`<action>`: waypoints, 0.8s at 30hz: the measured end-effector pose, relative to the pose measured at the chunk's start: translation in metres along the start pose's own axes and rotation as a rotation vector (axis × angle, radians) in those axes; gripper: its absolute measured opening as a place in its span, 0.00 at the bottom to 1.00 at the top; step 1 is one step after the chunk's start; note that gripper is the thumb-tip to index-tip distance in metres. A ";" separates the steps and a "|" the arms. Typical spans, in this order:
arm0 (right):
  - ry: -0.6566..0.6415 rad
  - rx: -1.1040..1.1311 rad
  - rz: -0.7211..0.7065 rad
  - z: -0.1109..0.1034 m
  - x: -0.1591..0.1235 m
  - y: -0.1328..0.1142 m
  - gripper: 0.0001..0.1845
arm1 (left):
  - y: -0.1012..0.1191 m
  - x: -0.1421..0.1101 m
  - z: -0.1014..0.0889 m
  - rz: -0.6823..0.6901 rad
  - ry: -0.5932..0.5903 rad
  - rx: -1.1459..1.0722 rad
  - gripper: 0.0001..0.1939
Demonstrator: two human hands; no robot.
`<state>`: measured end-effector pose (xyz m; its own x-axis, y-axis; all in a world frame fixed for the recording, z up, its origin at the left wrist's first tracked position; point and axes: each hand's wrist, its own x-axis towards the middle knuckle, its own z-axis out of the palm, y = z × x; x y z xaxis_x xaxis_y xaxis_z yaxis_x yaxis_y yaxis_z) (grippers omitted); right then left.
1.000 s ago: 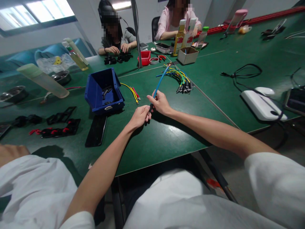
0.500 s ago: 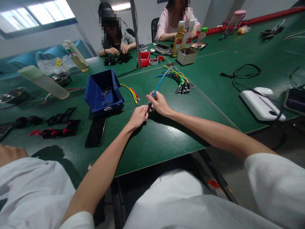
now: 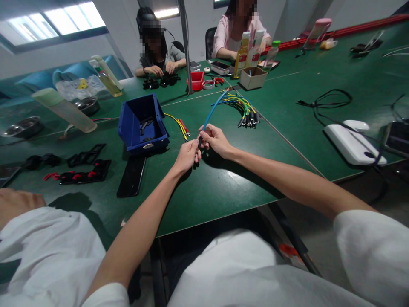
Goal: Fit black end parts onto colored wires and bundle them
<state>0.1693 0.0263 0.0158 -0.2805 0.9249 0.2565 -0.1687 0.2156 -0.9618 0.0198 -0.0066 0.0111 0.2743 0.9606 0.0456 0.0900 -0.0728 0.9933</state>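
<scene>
A blue wire (image 3: 212,110) rises from between my two hands and arcs away toward a bundle of coloured wires (image 3: 244,111) lying on the green table (image 3: 223,179). My left hand (image 3: 187,155) is closed in a pinch on the wire's black end piece (image 3: 199,142). My right hand (image 3: 214,140) is closed round the wire just above that piece. Both hands hover slightly above the table top, touching each other at the fingertips.
A blue bin (image 3: 142,123) with black parts stands left of my hands, with yellow and red wires (image 3: 180,125) beside it. Black and red plastic parts (image 3: 79,172) lie at the left. A white device with a black cable (image 3: 353,140) sits right. Two people work at the far side.
My hands stay pinched on the blue wire with only slight finger shifts. The view has tilted a little, so everything sits slightly lower and to the right.
</scene>
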 end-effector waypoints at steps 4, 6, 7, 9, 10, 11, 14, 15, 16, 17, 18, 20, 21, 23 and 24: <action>0.051 -0.042 0.020 0.000 -0.001 -0.002 0.23 | 0.005 0.000 0.000 -0.071 -0.035 -0.032 0.23; 0.066 -0.059 0.012 0.000 0.000 -0.002 0.23 | 0.006 0.000 0.000 -0.101 -0.027 -0.055 0.22; 0.069 -0.068 0.007 -0.001 0.000 -0.002 0.23 | 0.006 0.000 0.001 -0.106 -0.019 -0.062 0.22; 0.081 -0.085 -0.001 -0.002 0.001 -0.001 0.23 | 0.006 0.000 0.001 -0.100 0.008 -0.071 0.20; 0.089 -0.093 -0.003 -0.003 0.002 -0.001 0.23 | 0.006 0.000 0.002 -0.092 0.023 -0.075 0.19; 0.095 -0.098 -0.005 -0.003 0.003 0.000 0.23 | 0.006 0.000 0.002 -0.083 0.034 -0.079 0.17; 0.109 -0.103 -0.019 -0.005 0.004 0.002 0.22 | 0.006 -0.001 0.002 -0.064 0.030 -0.089 0.13; 0.115 -0.102 -0.023 -0.006 0.004 0.003 0.22 | 0.006 -0.001 0.001 -0.062 0.023 -0.090 0.12; 0.124 -0.103 -0.025 -0.006 0.005 0.004 0.22 | 0.007 -0.001 0.001 -0.063 0.019 -0.088 0.12; 0.136 -0.105 -0.023 -0.007 0.005 0.005 0.22 | 0.008 -0.002 0.001 -0.064 0.019 -0.084 0.11; 0.149 -0.109 -0.018 -0.008 0.006 0.006 0.23 | 0.008 -0.002 0.001 -0.066 0.023 -0.077 0.11; 0.166 -0.117 -0.007 -0.009 0.007 0.007 0.23 | 0.009 -0.003 0.002 -0.063 0.033 -0.053 0.11; 0.171 -0.118 -0.004 -0.010 0.007 0.008 0.23 | 0.009 -0.003 0.002 -0.058 0.038 -0.037 0.12; 0.168 -0.110 0.003 -0.011 0.008 0.010 0.24 | 0.008 -0.004 0.003 -0.047 0.043 -0.011 0.13; 0.166 -0.094 0.009 -0.011 0.008 0.010 0.24 | 0.008 -0.004 0.003 -0.044 0.041 -0.003 0.14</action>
<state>0.1755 0.0389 0.0067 -0.1210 0.9642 0.2358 -0.0756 0.2279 -0.9707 0.0225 -0.0115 0.0187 0.2302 0.9731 0.0065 0.0985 -0.0300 0.9947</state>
